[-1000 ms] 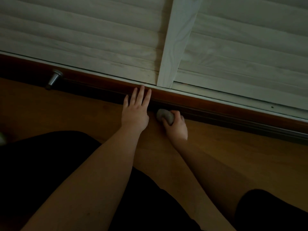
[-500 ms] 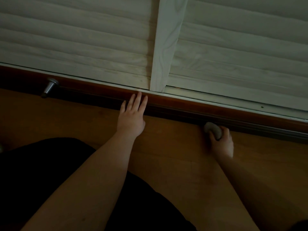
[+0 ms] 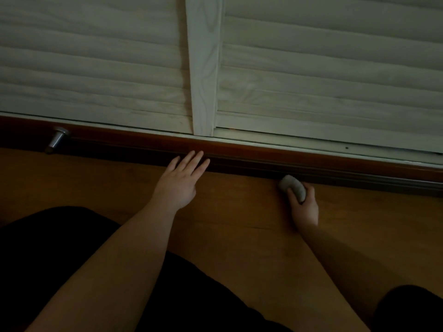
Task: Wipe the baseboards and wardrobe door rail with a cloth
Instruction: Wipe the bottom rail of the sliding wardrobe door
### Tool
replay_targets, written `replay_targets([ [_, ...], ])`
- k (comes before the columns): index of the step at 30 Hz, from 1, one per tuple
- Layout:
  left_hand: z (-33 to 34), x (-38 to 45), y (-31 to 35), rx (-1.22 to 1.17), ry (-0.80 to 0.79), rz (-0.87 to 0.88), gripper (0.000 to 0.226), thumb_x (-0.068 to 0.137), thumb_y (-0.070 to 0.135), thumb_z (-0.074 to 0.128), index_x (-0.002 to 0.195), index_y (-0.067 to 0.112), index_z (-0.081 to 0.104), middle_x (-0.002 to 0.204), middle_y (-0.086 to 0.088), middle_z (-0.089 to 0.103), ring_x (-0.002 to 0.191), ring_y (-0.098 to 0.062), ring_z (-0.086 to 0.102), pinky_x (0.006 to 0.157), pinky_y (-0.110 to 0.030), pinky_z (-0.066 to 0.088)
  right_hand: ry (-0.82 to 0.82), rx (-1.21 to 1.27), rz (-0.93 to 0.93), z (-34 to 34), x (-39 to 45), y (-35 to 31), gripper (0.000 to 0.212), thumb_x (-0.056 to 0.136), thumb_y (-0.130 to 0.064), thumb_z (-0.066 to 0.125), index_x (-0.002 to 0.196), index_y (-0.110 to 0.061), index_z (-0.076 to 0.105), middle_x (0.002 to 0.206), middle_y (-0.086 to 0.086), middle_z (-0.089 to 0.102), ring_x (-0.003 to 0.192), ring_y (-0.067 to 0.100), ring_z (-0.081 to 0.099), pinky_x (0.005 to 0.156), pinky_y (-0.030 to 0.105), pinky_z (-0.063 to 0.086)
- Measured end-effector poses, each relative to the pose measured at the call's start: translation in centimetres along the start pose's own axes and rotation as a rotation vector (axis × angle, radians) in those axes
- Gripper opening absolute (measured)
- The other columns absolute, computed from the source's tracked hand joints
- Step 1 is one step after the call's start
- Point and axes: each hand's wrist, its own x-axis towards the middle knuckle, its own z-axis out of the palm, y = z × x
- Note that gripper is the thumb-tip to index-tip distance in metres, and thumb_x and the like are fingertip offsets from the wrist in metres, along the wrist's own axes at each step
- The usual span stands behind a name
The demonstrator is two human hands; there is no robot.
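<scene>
**Cloth at the rail, stroke line running left to right**

The right hand (image 3: 304,207) is clenched around a small grey cloth (image 3: 293,186), bunched into a wad, with the wad's far end pressed against the lower edge of the wardrobe door rail (image 3: 335,174) where it meets the wooden floor (image 3: 239,212). The left hand (image 3: 178,182) holds nothing: it lies flat and released on the floor, fingers spread, fingertips (image 3: 197,155) reaching the dark rail under the meeting stile of the two louvred wardrobe doors (image 3: 96,68).

The relation that matters is the rail's long axis. It runs across the view from left to right, dropping slightly toward the right edge, and the cloth sits directly ahead of the right grip, already in contact. Any further wiping would therefore be a sideways slide along that axis, not a reach forward. The right hand is the nearer one to the unwiped-looking stretch toward the right edge; the left hand serves as a brace. A metal doorstop (image 3: 56,140) stands against the baseboard (image 3: 119,135) near the left edge, well apart from both hands.
</scene>
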Motion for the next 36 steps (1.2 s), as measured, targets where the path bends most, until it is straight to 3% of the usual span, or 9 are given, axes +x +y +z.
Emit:
replay_targets([
  [5, -0.9, -0.7, 1.3, 0.059, -0.059, 0.100, 0.079, 0.101, 0.031, 0.043, 0.156, 0.031, -0.014, 0.165, 0.002, -0.019, 0.152, -0.017, -0.016, 0.124, -0.045, -0.002, -0.076, 0.055, -0.005, -0.9, 0.0, 0.4, 0.053, 0.089, -0.051, 0.066, 0.134, -0.042, 0.040, 0.119, -0.010, 0.055, 0.103, 0.010, 0.056, 0.076, 0.019, 0.045],
  [10, -2.3, -0.8, 1.9, 0.081, -0.089, 0.113, 0.080, 0.101, 0.037, 0.043, 0.154, 0.035, -0.016, 0.165, 0.004, -0.019, 0.152, -0.016, -0.015, 0.124, -0.043, -0.003, -0.194, 0.033, 0.018, -1.9, 1.4, 0.3, 0.068, 0.087, -0.054, 0.066, 0.145, -0.037, 0.034, 0.123, -0.010, 0.050, 0.105, 0.011, 0.052, 0.079, 0.027, 0.046],
  [14, -4.5, 0.1, 3.7, 0.039, -0.148, 0.119, 0.073, 0.103, 0.042, 0.041, 0.157, 0.034, -0.007, 0.167, 0.003, -0.004, 0.153, -0.016, -0.005, 0.123, -0.042, 0.001, -0.242, -0.045, -0.021, -3.0, 1.1, 0.0, 0.060, 0.086, -0.051, 0.068, 0.137, -0.030, 0.045, 0.124, -0.003, 0.058, 0.105, 0.016, 0.060, 0.081, 0.030, 0.053],
  [19, -7.9, 3.4, 9.6, 0.054, -0.317, 0.226, 0.059, 0.103, 0.042, 0.042, 0.157, 0.026, 0.025, 0.159, -0.005, 0.033, 0.144, -0.025, 0.033, 0.116, -0.043, 0.028, -0.171, -0.092, -0.189, -6.4, -3.7, 2.5, 0.061, 0.084, -0.051, 0.068, 0.138, -0.038, 0.043, 0.132, -0.014, 0.053, 0.116, 0.003, 0.054, 0.092, 0.025, 0.049],
  [22, -9.3, 6.1, 14.9, 0.052, -0.397, 0.319, 0.050, 0.102, 0.041, 0.045, 0.148, 0.020, 0.043, 0.142, -0.007, 0.053, 0.123, -0.026, 0.054, 0.100, -0.041, 0.048, -0.054, -0.094, -0.135, -10.4, -6.8, 5.5, 0.069, 0.080, -0.058, 0.069, 0.140, -0.043, 0.039, 0.131, -0.020, 0.052, 0.113, -0.001, 0.054, 0.090, 0.024, 0.048],
  [25, -9.5, 8.3, 20.7, 0.079, -0.459, 0.410, 0.050, 0.101, 0.044, 0.049, 0.144, 0.017, 0.049, 0.137, -0.007, 0.057, 0.117, -0.026, 0.059, 0.096, -0.043, 0.052, 0.031, -0.189, -0.041, -15.5, -9.4, 9.0, 0.075, 0.077, -0.063, 0.065, 0.142, -0.044, 0.034, 0.132, -0.016, 0.052, 0.113, 0.007, 0.055, 0.090, 0.033, 0.049],
  [27, -8.5, 9.1, 23.5, 0.118, -0.477, 0.473, 0.060, 0.099, 0.051, 0.050, 0.149, 0.019, 0.042, 0.145, -0.008, 0.051, 0.126, -0.029, 0.053, 0.104, -0.046, 0.045, 0.022, -0.323, -0.010, -18.8, -10.9, 11.5, 0.074, 0.078, -0.062, 0.064, 0.143, -0.042, 0.034, 0.136, -0.007, 0.053, 0.116, 0.015, 0.055, 0.092, 0.040, 0.051],
  [30, -5.6, 9.6, 24.1, 0.034, -0.528, 0.447, 0.088, 0.092, 0.064, 0.053, 0.159, 0.030, 0.008, 0.166, -0.005, 0.013, 0.150, -0.031, 0.021, 0.119, -0.049, 0.019, 0.011, -0.448, -0.017, -21.2, -12.1, 13.7, 0.074, 0.080, -0.061, 0.063, 0.144, -0.039, 0.035, 0.138, -0.004, 0.054, 0.119, 0.012, 0.050, 0.097, 0.040, 0.045],
  [36, 0.6, 10.7, 20.2, 0.017, -0.660, 0.461, 0.122, 0.074, 0.077, 0.065, 0.152, 0.040, -0.020, 0.162, 0.008, -0.026, 0.151, -0.020, -0.017, 0.118, -0.046, -0.008, -0.080, -0.570, -0.144, -20.8, -11.4, 14.6, 0.073, 0.090, -0.062, 0.052, 0.149, -0.023, 0.036, 0.149, 0.003, 0.046, 0.137, 0.020, 0.040, 0.112, 0.041, 0.031],
])
